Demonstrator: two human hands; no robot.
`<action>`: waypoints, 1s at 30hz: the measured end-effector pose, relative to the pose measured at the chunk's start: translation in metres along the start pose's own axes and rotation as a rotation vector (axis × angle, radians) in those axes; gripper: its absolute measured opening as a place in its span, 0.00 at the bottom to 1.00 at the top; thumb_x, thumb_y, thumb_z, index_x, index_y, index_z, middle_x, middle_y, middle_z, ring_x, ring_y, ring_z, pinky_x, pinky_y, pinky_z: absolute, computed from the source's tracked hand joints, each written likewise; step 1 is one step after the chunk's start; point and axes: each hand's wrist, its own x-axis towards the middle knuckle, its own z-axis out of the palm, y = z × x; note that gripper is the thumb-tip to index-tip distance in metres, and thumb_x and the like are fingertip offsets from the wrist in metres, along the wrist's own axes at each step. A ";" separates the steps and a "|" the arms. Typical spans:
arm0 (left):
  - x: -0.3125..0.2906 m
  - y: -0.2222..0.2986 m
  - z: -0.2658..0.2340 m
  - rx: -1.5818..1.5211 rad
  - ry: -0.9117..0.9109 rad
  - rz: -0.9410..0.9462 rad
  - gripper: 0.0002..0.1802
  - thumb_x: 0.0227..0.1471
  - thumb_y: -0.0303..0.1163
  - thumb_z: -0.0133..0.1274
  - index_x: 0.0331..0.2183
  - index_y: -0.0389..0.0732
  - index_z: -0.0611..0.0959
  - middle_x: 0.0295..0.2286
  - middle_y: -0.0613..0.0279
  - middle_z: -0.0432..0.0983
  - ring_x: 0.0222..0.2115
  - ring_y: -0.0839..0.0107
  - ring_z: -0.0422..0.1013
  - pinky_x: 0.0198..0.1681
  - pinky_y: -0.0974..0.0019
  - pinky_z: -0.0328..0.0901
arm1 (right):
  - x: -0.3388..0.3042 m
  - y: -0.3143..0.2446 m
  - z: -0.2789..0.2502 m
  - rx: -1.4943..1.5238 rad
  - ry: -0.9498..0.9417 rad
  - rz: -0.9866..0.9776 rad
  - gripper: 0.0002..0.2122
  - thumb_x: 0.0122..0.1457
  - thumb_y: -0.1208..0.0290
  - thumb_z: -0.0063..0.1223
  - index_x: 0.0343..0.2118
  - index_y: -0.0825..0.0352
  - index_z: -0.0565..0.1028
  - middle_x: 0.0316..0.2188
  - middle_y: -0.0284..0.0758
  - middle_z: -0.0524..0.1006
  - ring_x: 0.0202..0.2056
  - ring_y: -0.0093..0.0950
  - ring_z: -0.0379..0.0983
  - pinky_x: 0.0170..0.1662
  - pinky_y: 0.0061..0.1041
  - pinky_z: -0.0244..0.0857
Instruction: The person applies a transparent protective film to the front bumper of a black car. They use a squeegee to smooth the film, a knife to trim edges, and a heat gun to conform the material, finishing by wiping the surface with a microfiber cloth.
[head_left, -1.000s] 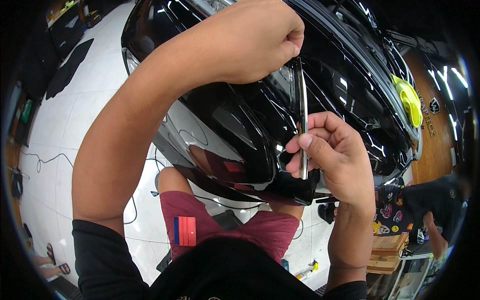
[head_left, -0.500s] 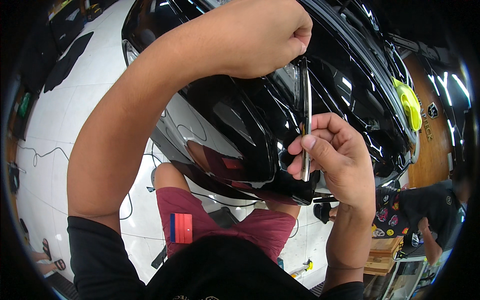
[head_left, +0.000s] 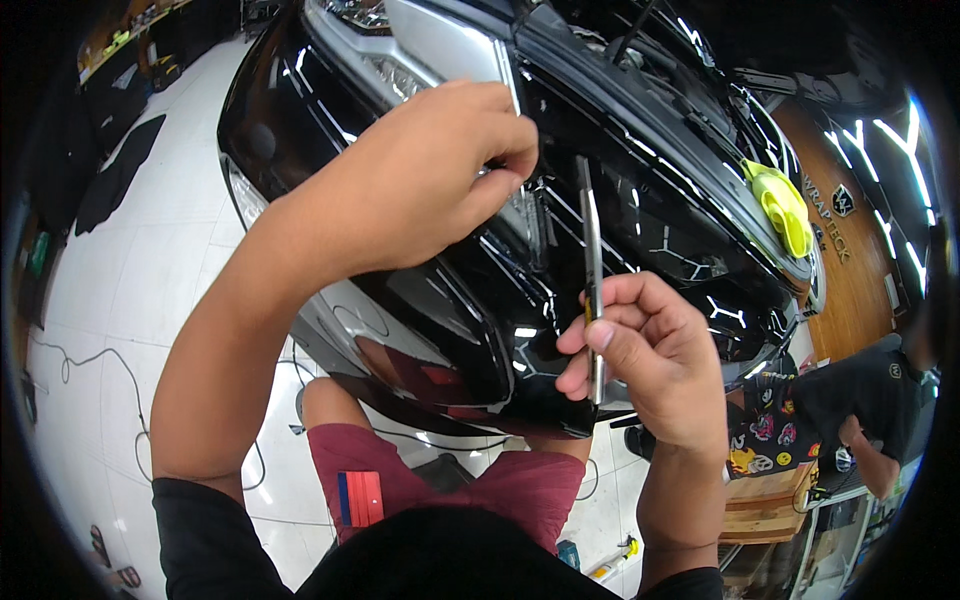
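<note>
Between the thumb and fingers of my right hand (head_left: 660, 360) is a slim silver utility knife (head_left: 589, 225), held upright with its narrow end up, over the black bumper and fender area. My left hand (head_left: 450, 175) is closed, thumb against curled fingers, above the headlight (head_left: 525, 215); whatever it pinches, if anything, is hidden. Glossy black panels of the car (head_left: 450, 330) lie beneath both hands. A red squeegee (head_left: 362, 498) with a dark blue edge rests on the left leg of my maroon shorts.
A yellow-green cloth (head_left: 780, 208) lies on the car's far right edge. Another person (head_left: 840, 410) in black stands at the right beside a wooden box (head_left: 765, 505). A dark cable (head_left: 440, 445) runs over the white tiled floor (head_left: 110, 280). A yellow-capped bottle (head_left: 615, 562) lies low on the right.
My left hand has moved down and left, away from the knife's upper end. The knife and right hand sit slightly lower and further left. The whole view has shifted, showing more of the car's front.
</note>
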 end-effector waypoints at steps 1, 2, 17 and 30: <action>0.000 0.001 -0.002 -0.009 -0.029 -0.029 0.04 0.51 0.25 0.55 0.31 0.34 0.78 0.30 0.54 0.71 0.34 0.55 0.70 0.38 0.59 0.65 | 0.001 0.001 0.001 0.012 -0.002 0.006 0.10 0.64 0.80 0.51 0.46 0.76 0.69 0.32 0.40 0.80 0.28 0.24 0.79 0.31 0.20 0.73; 0.000 0.002 -0.003 -0.004 -0.030 -0.034 0.05 0.52 0.25 0.55 0.31 0.34 0.78 0.30 0.54 0.71 0.34 0.56 0.70 0.38 0.59 0.65 | 0.000 0.003 0.002 0.029 -0.012 0.017 0.09 0.64 0.81 0.51 0.46 0.76 0.69 0.33 0.40 0.80 0.28 0.24 0.79 0.31 0.20 0.73; 0.004 0.002 -0.003 -0.028 -0.032 -0.067 0.06 0.54 0.26 0.55 0.32 0.33 0.77 0.29 0.54 0.72 0.31 0.59 0.70 0.38 0.62 0.66 | 0.010 0.009 0.004 -0.082 -0.060 0.057 0.08 0.64 0.83 0.48 0.45 0.78 0.69 0.32 0.40 0.79 0.28 0.23 0.78 0.31 0.19 0.72; 0.001 -0.001 -0.003 -0.058 -0.053 -0.096 0.06 0.55 0.27 0.54 0.32 0.33 0.77 0.29 0.55 0.72 0.32 0.61 0.71 0.39 0.62 0.66 | 0.010 0.009 0.005 -0.102 -0.055 0.064 0.08 0.64 0.82 0.48 0.44 0.77 0.68 0.32 0.40 0.79 0.27 0.23 0.78 0.30 0.19 0.72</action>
